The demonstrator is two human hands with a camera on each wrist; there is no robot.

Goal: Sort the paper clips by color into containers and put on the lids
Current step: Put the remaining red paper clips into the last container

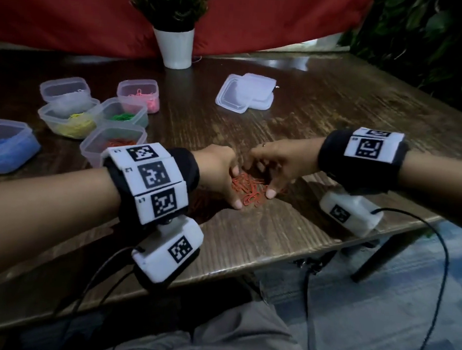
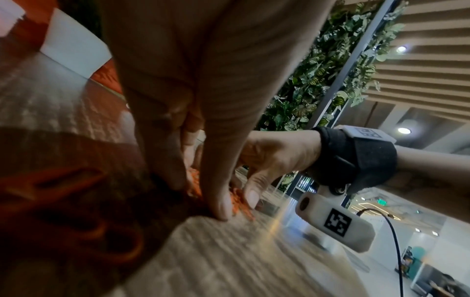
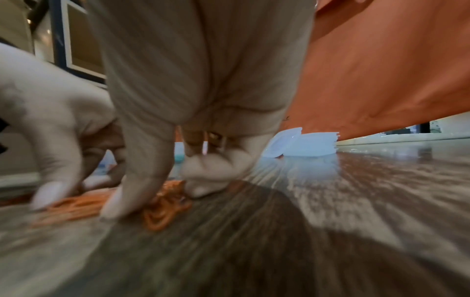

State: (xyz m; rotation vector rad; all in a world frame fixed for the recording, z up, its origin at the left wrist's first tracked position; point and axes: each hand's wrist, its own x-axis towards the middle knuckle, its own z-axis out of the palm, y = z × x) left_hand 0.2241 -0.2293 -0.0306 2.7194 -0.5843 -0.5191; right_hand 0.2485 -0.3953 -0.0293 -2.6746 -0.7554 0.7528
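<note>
A small heap of red paper clips [image 1: 250, 192] lies on the wooden table [image 1: 247, 243] near its front edge. My left hand [image 1: 233, 187] and my right hand [image 1: 262, 180] meet over the heap, fingers curled. In the left wrist view, the left thumb and fingers [image 2: 167, 170] press down with clips [image 2: 236, 199] bunched between them. The right wrist view shows the same: clips [image 3: 165, 207] are gathered between the right thumb and fingers [image 3: 203, 180]. Open tubs at the left hold red [image 1: 112, 143], green [image 1: 122, 114], yellow [image 1: 68, 121], pink [image 1: 139, 93], blue [image 1: 5, 146] and pale clips [image 1: 66, 90].
A loose stack of translucent lids [image 1: 245, 92] lies at the back middle of the table. A potted plant in a white pot [image 1: 177, 47] stands behind it, in front of a red cloth. Cables hang from both wrist cameras over the table's front edge.
</note>
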